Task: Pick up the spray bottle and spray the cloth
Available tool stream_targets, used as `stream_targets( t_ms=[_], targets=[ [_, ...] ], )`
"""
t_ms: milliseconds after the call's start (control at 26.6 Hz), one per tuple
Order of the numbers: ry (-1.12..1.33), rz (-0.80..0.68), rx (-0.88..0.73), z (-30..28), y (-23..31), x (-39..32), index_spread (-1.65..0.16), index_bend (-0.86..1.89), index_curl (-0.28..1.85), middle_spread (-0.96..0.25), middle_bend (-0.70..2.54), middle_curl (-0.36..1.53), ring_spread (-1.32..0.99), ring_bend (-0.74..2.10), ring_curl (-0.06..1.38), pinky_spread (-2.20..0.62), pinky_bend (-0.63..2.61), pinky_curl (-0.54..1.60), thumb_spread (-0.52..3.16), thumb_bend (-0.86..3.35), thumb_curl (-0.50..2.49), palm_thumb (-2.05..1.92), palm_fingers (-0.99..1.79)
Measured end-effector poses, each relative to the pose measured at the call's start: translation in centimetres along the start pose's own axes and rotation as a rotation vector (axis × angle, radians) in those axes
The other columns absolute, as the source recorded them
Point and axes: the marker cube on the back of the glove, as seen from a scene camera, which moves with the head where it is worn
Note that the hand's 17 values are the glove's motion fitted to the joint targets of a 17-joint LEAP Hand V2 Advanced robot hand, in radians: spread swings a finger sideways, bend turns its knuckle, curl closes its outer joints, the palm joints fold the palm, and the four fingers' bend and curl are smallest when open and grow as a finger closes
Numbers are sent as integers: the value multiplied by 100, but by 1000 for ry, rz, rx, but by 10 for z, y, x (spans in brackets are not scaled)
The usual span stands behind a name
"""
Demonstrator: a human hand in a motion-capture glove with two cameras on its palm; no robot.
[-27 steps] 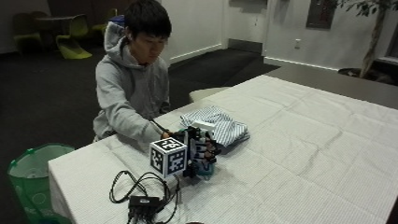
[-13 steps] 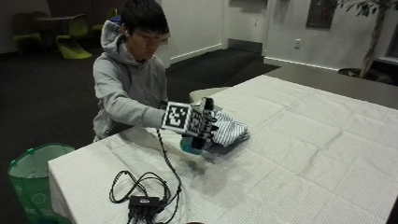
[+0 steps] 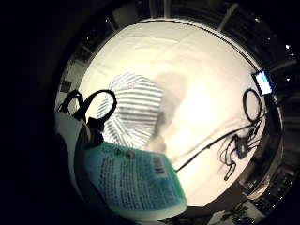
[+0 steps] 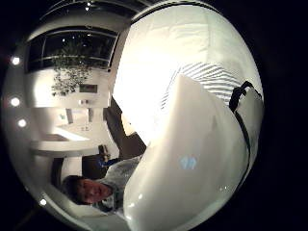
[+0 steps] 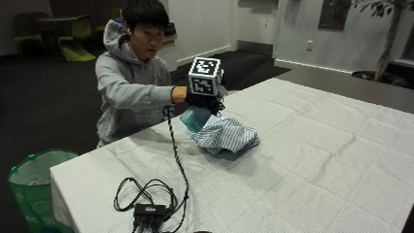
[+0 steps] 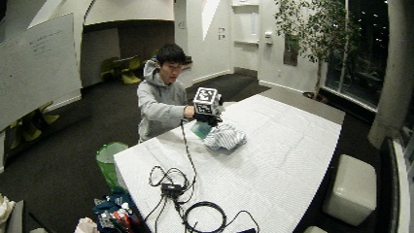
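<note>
spray bottle (image 5: 194, 118) lifted over the striped cloth (image 5: 225, 136)
gloved right hand (image 5: 204, 101) has its fingers curled round the teal bottle, holding it in the air just above the bunched cloth, which lies on the white tabletop (image 5: 323, 160) in front of the person.

Pretty dim office-type room with dark carpet (image 6: 58, 160) and white walls (image 6: 213, 39). A big whiteboard (image 6: 35, 63) leans along one side, and lime green chairs (image 5: 76, 42) sit in the back corner. A tall potted tree (image 6: 310, 34) stands by dark windows (image 6: 365, 48). There's a white cube stool (image 6: 353, 187) beside the white-clothed table (image 6: 284, 160), and a green bin (image 5: 32, 182) at its end.
</note>
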Motion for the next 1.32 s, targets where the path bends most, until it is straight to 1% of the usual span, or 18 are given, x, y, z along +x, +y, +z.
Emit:
stream_targets(
  t_ms=[226, 489, 640, 941, 1205, 1318],
  targets=[
    [162, 1, -137, 28, 2, -17, -22, 56, 54, -12, 61, 50, -21, 50, 44, -22, 31, 36, 24, -3, 70, 94, 140],
    [227, 39, -256, 66, 1, -14, -22, 56, 54, -12, 62, 50, -22, 51, 45, -24, 32, 36, 24, -3, 72, 94, 139],
    [258, 38, -279, 68, 2, -21, -22, 56, 54, -12, 62, 50, -22, 52, 45, -24, 32, 37, 24, -3, 73, 94, 139],
    [343, 35, -263, 42, 0, -48, -22, 57, 55, -12, 63, 50, -21, 52, 45, -24, 32, 37, 24, -3, 75, 94, 139],
    [369, 46, -339, 78, -11, -41, -22, 57, 56, -12, 63, 50, -21, 52, 45, -24, 32, 37, 24, -3, 76, 93, 139],
    [355, 48, -348, 84, -15, -41, -22, 57, 56, -12, 63, 50, -21, 52, 45, -25, 32, 37, 24, -3, 76, 93, 139]
  ],
)
